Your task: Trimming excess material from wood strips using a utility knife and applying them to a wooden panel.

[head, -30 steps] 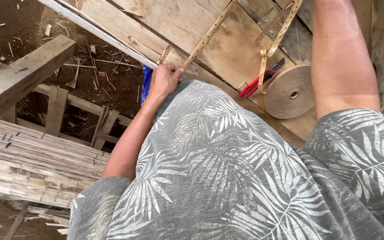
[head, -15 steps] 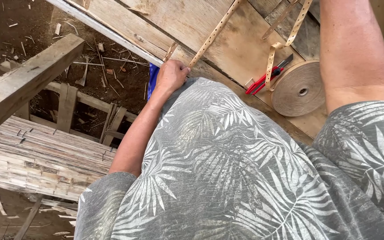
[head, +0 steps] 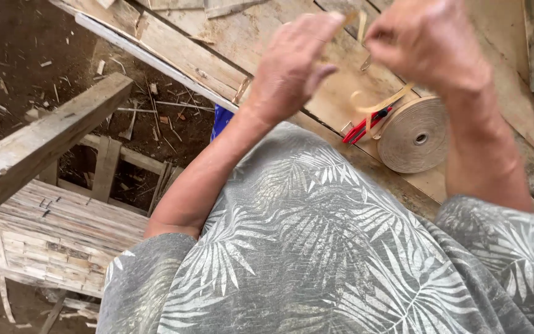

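A rough workshop floor of dark packed earth, littered with chips and splinters, lies on the left under a slanted wooden beam (head: 44, 142) and a slatted bamboo crate (head: 63, 238), while pale, worn wooden boards (head: 174, 43) form a work surface across the top and right. The person's lap, draped in grey cloth with a pale leaf print (head: 316, 247), fills the lower middle. Both hands are raised above the boards and blurred with movement. The left hand (head: 295, 65) has its fingers curled inward, thumb pressing toward the fingertips, pinching the end of a thin tan strip (head: 381, 102); the right hand (head: 428, 43) is closed in a loose fist around the same strip just beside it. The strip is narrow, flat and straw-coloured, like split cane or veneer banding; it curls in a loop below the hands and runs down toward a flat coil of the same material (head: 412, 136). That coil lies on the boards just below and between the wrists, tightly wound in many fine layers, round with a small dark hole at its centre, its face pale brown. Touching its left edge lies a red-handled tool (head: 363, 127), with dark trim, partly under the loose strip. A patch of blue (head: 220, 117) shows at the edge of the boards beside the left forearm.
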